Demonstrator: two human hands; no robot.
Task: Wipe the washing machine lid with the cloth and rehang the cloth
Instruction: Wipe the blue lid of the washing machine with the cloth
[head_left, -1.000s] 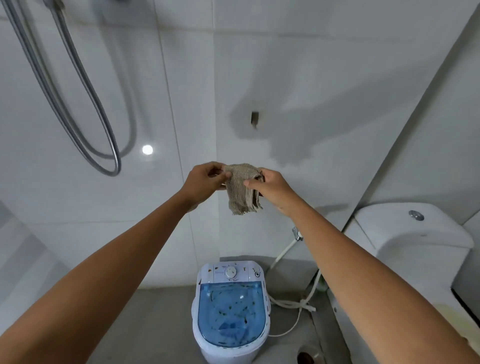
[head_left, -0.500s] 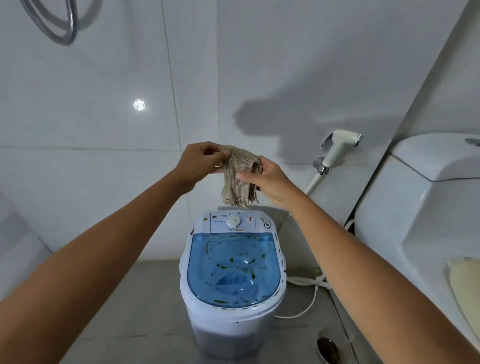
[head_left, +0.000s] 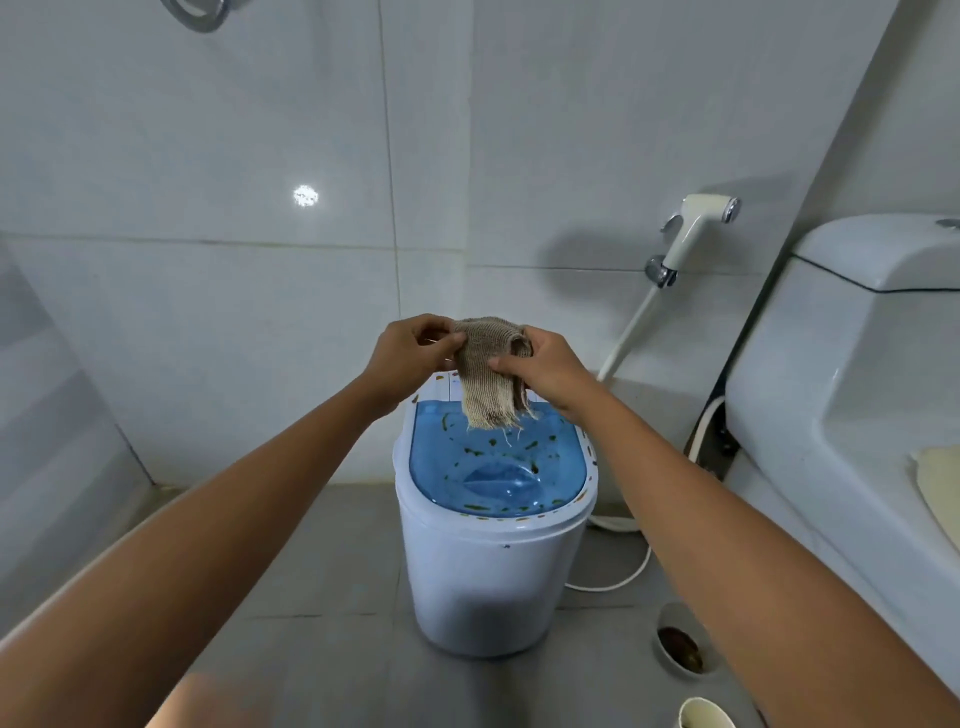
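A small white washing machine (head_left: 483, 577) stands on the grey floor against the tiled wall. Its blue see-through lid (head_left: 498, 470) is shut and speckled with dark brownish spots. Above the lid's back edge hangs a beige woven cloth (head_left: 491, 382), folded over and frayed at the bottom. My left hand (head_left: 410, 353) pinches its left top corner. My right hand (head_left: 545, 371) grips its right side with the thumb across the front. The cloth hides the machine's control panel and does not touch the lid.
A white toilet (head_left: 841, 374) fills the right side. A bidet sprayer (head_left: 696, 223) hangs on the wall beside it, with its hose (head_left: 623, 577) trailing on the floor behind the machine. A floor drain (head_left: 680, 644) and a white cup (head_left: 706, 717) sit at lower right.
My view has tilted down and the wall hook has left the frame. Both hands have carried the cloth down from wall height to just above the lid.
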